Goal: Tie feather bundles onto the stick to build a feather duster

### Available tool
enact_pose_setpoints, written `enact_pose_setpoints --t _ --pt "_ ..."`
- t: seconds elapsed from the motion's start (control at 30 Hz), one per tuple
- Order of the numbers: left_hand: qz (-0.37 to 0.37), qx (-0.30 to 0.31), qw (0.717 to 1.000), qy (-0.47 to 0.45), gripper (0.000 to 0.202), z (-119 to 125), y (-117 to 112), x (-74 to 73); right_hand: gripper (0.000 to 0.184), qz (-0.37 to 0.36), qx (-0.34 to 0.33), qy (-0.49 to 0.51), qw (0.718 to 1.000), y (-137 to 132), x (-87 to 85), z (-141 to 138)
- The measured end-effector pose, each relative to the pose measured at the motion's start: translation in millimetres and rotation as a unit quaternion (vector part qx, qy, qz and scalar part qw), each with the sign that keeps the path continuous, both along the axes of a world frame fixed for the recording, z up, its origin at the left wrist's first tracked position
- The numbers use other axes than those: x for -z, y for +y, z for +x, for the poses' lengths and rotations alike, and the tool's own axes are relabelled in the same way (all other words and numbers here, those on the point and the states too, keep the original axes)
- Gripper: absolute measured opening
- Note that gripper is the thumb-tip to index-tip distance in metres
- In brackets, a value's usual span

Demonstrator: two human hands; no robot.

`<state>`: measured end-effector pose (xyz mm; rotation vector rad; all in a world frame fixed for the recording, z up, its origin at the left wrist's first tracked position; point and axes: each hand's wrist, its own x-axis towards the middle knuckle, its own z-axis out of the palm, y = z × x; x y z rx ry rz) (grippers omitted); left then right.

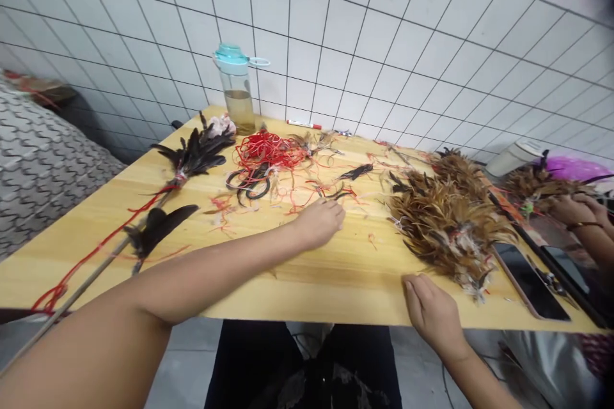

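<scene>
While a black feather tuft (357, 172) is lying on the table (330, 291), the left hand (320, 223) is resting curled nearby, the right hand (433, 310) near brown feathers (444, 220), probably lying within reach; whether either is gripping anything, I cannot tell.

The bare left hand (320, 223) is farther forward, back upward, fingers bent and partly hidden, its bare forearm (230, 262) slanting behind; the bare right hand (434, 310), nearer the body, forms a loose fist.
</scene>
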<state>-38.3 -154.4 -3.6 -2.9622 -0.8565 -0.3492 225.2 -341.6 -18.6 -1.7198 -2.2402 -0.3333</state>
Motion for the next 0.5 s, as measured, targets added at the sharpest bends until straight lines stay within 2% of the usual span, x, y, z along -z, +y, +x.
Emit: enact_pose_setpoints --t 0.1,0.2,0.33,0.5 --pt "0.01 -0.031 0.999 -0.011 0.031 -13.6 7.1 3.2 0.017 -0.001 0.01 0.009 1.0 0.9 -2.3 -2.7" --pt "0.039 -0.015 0.998 -0.042 0.03 -24.3 3.4 4.4 0.018 -0.014 0.015 0.013 1.0 1.5 -5.2 -5.2" --pt "0.07 0.051 0.991 -0.103 0.026 -28.9 -6.7 2.0 0.018 -0.028 0.026 0.009 0.999 0.0 -6.6 -7.2" --pt "0.062 0.152 0.975 -0.149 0.019 -22.2 -14.2 4.2 0.019 -0.015 0.039 0.015 0.999 -3.6 -3.5 -7.5"
